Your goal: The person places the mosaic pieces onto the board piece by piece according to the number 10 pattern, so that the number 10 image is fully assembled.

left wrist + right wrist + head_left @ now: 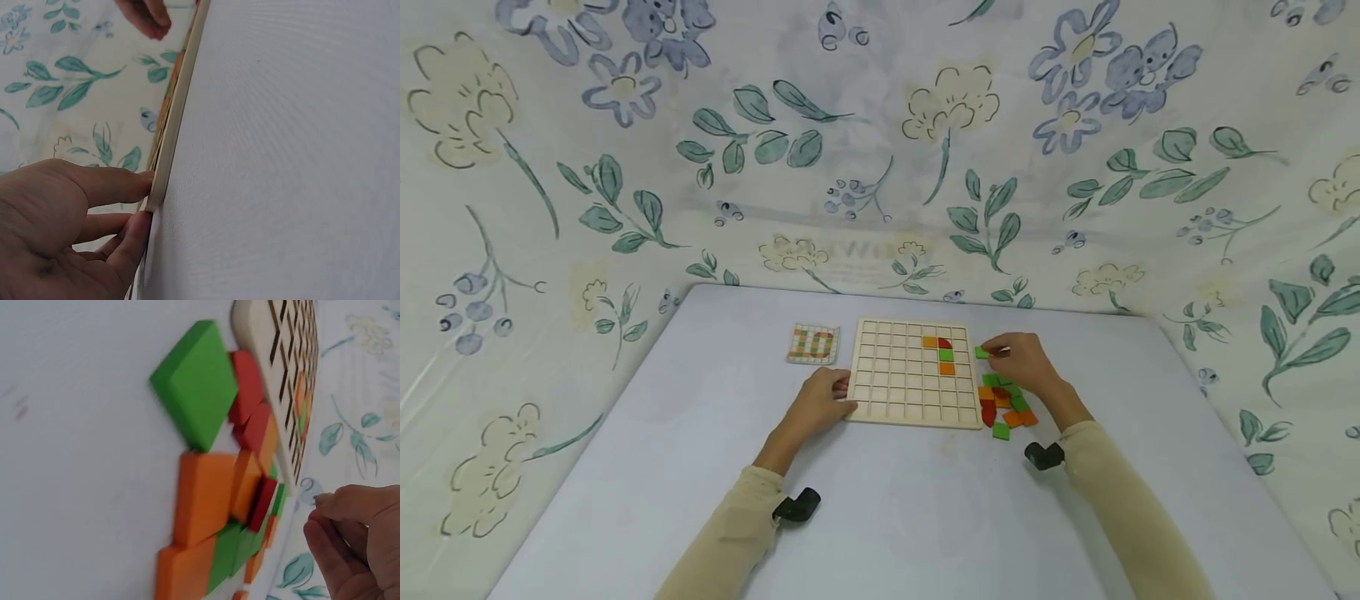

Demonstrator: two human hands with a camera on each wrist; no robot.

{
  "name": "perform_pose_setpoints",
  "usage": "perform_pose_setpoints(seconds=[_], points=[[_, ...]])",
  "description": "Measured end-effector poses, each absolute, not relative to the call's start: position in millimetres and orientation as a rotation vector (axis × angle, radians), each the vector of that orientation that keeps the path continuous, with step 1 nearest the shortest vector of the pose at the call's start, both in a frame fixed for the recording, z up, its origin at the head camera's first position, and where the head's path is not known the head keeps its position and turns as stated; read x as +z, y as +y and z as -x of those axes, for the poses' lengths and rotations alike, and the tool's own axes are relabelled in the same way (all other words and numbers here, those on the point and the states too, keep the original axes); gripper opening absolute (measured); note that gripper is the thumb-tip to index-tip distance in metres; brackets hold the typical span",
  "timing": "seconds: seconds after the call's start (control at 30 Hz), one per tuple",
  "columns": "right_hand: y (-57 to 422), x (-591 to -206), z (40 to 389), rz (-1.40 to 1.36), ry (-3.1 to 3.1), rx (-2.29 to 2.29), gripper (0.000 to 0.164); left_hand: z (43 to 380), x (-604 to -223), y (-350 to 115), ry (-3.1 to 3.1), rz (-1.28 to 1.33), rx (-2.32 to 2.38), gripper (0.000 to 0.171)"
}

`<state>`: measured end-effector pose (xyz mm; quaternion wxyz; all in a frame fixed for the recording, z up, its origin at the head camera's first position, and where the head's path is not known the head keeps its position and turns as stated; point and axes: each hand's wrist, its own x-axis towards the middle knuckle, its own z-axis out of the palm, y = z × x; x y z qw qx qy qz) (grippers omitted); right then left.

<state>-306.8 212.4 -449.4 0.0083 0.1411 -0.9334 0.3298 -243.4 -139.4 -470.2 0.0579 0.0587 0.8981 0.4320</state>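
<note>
A square wooden grid board (895, 385) lies on the table with two orange squares, a red rounded piece (944, 343) and a green square in its upper right cells. At its lower left corner my left hand (817, 402) pinches the edge, thumb above and fingers at the side, as the board's rim (167, 150) in the left wrist view shows. Beyond the board's right side, my right hand (1024, 363) pinches a green square tile (982, 352) at its fingertips. In the right wrist view the thumb and fingers (337, 550) meet, and that tile is hidden.
Loose green, orange and red tiles (1015, 419) lie bunched right of the board, some overlapping. A green tile (199, 387) sits at the near end of the bunch. A small patterned card (813, 344) lies left of the board. Floral cloth (880, 167) hangs behind the white table.
</note>
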Motion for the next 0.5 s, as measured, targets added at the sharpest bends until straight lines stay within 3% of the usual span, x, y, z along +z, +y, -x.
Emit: perform_pose_setpoints(seconds=[0.5], points=[[237, -459, 297, -0.44, -3.115, 0.918, 0.027, 245, -475, -141, 2.724, -0.21, 1.316, 0.055]])
